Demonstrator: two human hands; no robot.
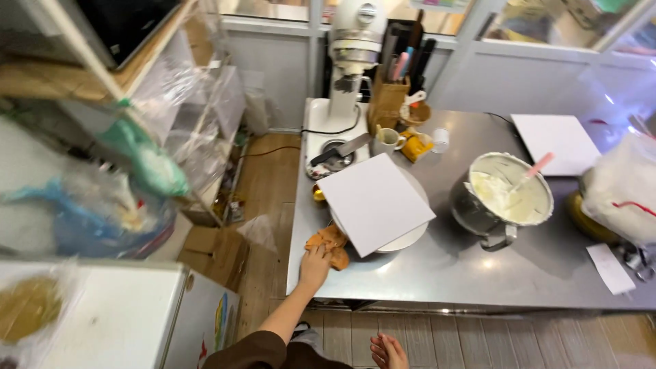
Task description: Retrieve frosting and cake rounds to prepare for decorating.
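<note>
A: Now, item one: left hand (316,265), lower centre of the frame; palm down, fingers spread flat on an orange cloth (331,244) at the near edge of the steel table (437,273); pressing rather than gripping.

B: Noted; and the cloth's position?

A: Crumpled, touching the base of a white turntable (410,236); partly under the corner of a square white board (374,201) that lies on the turntable and overhangs it.

B: Item two?

A: Right hand (388,351), bottom centre, below the table edge; fingers loosely open, holding nothing; well apart from everything on the table.

B: Surrounding stock?

A: Metal mixing bowl (478,215) of white cream, right of centre, with a pink-handled spatula (538,167) standing in it; stand mixer (352,61) at upper centre; knife block (387,102) just beside it; a second white board (557,142) at upper right; a paper slip (610,268) at lower right.

B: Hazards?

A: In my judgement, the overhanging board is the weak point; a sweep of the cloth under its corner could lift or slide it off the turntable; the turntable may also spin if nudged. The cloth sits at the very edge, so a hard push could drop it to the floor; the bowl looks safely apart.
</note>
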